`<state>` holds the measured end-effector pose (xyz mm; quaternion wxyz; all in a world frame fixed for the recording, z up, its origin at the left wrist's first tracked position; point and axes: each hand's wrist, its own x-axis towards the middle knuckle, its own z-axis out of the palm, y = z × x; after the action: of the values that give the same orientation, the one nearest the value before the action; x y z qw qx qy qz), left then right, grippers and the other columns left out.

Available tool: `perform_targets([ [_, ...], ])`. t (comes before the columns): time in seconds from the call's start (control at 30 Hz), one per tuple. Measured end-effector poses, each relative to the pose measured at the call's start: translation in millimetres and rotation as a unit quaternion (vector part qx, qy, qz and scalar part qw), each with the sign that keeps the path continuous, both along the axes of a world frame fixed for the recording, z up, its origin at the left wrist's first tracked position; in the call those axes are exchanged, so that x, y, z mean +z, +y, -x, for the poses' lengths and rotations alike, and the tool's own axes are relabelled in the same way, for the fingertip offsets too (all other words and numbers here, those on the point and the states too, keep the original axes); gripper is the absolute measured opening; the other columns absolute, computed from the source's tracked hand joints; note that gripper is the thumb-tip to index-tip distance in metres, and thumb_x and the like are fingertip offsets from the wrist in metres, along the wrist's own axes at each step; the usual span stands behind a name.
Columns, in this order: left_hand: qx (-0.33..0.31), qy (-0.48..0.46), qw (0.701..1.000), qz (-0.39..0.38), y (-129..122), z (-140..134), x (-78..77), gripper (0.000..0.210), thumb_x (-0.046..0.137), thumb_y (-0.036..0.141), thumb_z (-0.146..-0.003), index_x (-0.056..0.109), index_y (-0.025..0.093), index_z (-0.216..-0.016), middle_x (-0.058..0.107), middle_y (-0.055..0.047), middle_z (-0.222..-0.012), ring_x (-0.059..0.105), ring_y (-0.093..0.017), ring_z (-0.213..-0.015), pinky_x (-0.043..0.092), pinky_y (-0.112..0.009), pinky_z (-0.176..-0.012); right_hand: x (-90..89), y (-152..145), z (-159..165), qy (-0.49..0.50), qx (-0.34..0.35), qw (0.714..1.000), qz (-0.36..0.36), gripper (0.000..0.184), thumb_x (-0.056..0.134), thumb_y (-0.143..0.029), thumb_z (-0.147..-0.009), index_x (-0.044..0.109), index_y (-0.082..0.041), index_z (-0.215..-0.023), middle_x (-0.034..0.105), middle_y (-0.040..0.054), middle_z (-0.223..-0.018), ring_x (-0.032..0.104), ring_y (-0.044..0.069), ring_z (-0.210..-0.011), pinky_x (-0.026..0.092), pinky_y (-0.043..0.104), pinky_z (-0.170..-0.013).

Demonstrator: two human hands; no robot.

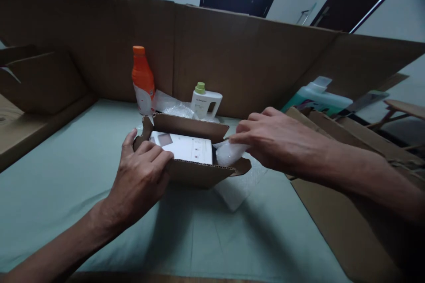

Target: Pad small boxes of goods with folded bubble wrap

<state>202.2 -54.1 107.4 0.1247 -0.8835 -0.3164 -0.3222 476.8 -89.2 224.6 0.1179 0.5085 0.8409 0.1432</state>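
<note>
An open cardboard box (195, 174) stands on the pale green cloth, with a white printed carton (186, 147) inside it. My left hand (141, 166) is closed over the box's near left edge, its fingers reaching onto the carton's end. At the right end, my right hand (274, 139) pinches a crumpled wad of bubble wrap (229, 152), which sits partly in the gap beside the carton. A flat sheet of bubble wrap (235, 190) lies under and beside the box's right end. The box's bottom is hidden.
Behind the box stand an orange bottle (143, 75) and a white jug with a green cap (206, 102), with more bubble wrap (177, 108) between them. A teal bottle (318, 97) leans among cardboard pieces (332, 128) at right. Tall cardboard panels (232, 53) wall off the back.
</note>
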Motion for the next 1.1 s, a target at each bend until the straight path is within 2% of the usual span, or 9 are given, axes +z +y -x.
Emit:
perform_targets([
  [0.1, -0.003, -0.009, 1.000, 0.001, 2.0, -1.9, -1.1, 0.016, 0.054, 0.008, -0.086, 0.065, 0.019, -0.087, 0.072, -0.003, -0.081, 0.065, -0.025, -0.082, 0.032, -0.065, -0.116, -1.5, 11.0, 24.8, -0.095, -0.026, 0.995, 0.022, 0.009, 0.070, -0.017, -0.081, 0.076, -0.024, -0.080, 0.072, 0.0059, -0.083, 0.055, 0.023, -0.080, 0.023, 0.036, -0.069],
  [0.27, -0.010, -0.028, 1.000, -0.002, 4.4, -3.2, -2.3, 0.017, 0.053, 0.009, -0.086, 0.067, 0.019, -0.085, 0.071, -0.004, -0.079, 0.064, -0.025, -0.081, 0.032, -0.065, -0.116, -21.0, 31.9, 38.1, -0.113, -0.022, 0.991, 0.063, 0.008, 0.072, -0.026, -0.079, 0.075, -0.020, -0.083, 0.071, 0.0094, -0.088, 0.057, 0.024, -0.082, 0.024, 0.037, -0.068],
  [0.4, -0.016, -0.028, 0.999, -0.002, 5.1, -2.9, -3.8, 0.017, 0.054, 0.009, -0.084, 0.067, 0.018, -0.086, 0.071, -0.005, -0.079, 0.064, -0.026, -0.080, 0.033, -0.065, -0.116, -31.6, 35.2, 20.4, -0.058, -0.007, 0.995, 0.087, 0.013, 0.071, -0.024, -0.077, 0.073, -0.021, -0.089, 0.071, 0.0075, -0.088, 0.059, 0.023, -0.082, 0.031, 0.035, -0.068],
  [0.57, -0.012, -0.028, 1.000, 0.000, 7.6, -4.2, -3.5, 0.017, 0.054, 0.009, -0.083, 0.068, 0.018, -0.089, 0.072, -0.005, -0.082, 0.065, -0.026, -0.081, 0.033, -0.064, -0.115, -21.0, 23.7, 3.1, 0.072, -0.022, 0.992, 0.098, 0.030, 0.067, -0.025, -0.084, 0.070, -0.023, -0.113, 0.073, 0.0053, -0.100, 0.062, 0.021, -0.086, 0.034, 0.032, -0.072],
  [0.67, -0.009, -0.022, 1.000, 0.000, 7.9, -4.3, -2.5, 0.017, 0.054, 0.010, -0.084, 0.067, 0.019, -0.091, 0.072, -0.005, -0.081, 0.065, -0.027, -0.081, 0.035, -0.064, -0.114, -17.7, 20.9, 7.5, 0.065, -0.035, 0.990, 0.120, 0.016, 0.064, -0.019, -0.086, 0.073, -0.023, -0.098, 0.074, 0.0042, -0.095, 0.064, 0.021, -0.087, 0.032, 0.034, -0.077],
  [0.77, -0.007, -0.013, 1.000, 0.000, 8.1, -3.5, -2.4, 0.017, 0.054, 0.011, -0.084, 0.066, 0.019, -0.093, 0.071, -0.004, -0.081, 0.066, -0.027, -0.083, 0.035, -0.064, -0.114, -21.6, 21.6, 15.8, 0.047, -0.047, 0.986, 0.154, 0.016, 0.062, -0.008, -0.083, 0.071, -0.021, -0.085, 0.074, 0.0024, -0.089, 0.064, 0.020, -0.085, 0.029, 0.035, -0.081],
  [0.97, 0.000, -0.006, 1.000, -0.011, 11.0, -5.0, -4.6, 0.019, 0.054, 0.011, -0.083, 0.065, 0.021, -0.096, 0.073, -0.005, -0.086, 0.068, -0.028, -0.086, 0.036, -0.065, -0.114, -36.9, 22.1, 10.1, 0.106, -0.047, 0.981, 0.152, 0.020, 0.059, -0.005, -0.085, 0.067, -0.020, -0.095, 0.071, -0.0005, -0.080, 0.062, 0.017, -0.077, 0.033, 0.037, -0.087],
  [1.03, -0.001, -0.008, 1.000, -0.009, 10.4, -6.6, -5.0, 0.022, 0.055, 0.011, -0.083, 0.064, 0.021, -0.101, 0.073, -0.006, -0.089, 0.068, -0.030, -0.091, 0.035, -0.067, -0.115, -41.7, 19.7, 2.5, 0.135, -0.028, 0.979, 0.150, 0.023, 0.057, -0.007, -0.087, 0.067, -0.022, -0.102, 0.073, -0.0002, -0.085, 0.063, 0.018, -0.078, 0.036, 0.038, -0.090],
  [1.1, -0.004, -0.029, 1.000, -0.001, 6.7, -5.8, -6.3, 0.030, 0.057, 0.010, -0.084, 0.064, 0.023, -0.110, 0.073, -0.008, -0.100, 0.067, -0.033, -0.105, 0.032, -0.069, -0.117, -44.4, 10.7, -7.0, 0.174, 0.009, 0.979, 0.107, 0.027, 0.056, -0.010, -0.089, 0.067, -0.024, -0.109, 0.076, 0.0039, -0.106, 0.067, 0.022, -0.095, 0.039, 0.042, -0.096],
])
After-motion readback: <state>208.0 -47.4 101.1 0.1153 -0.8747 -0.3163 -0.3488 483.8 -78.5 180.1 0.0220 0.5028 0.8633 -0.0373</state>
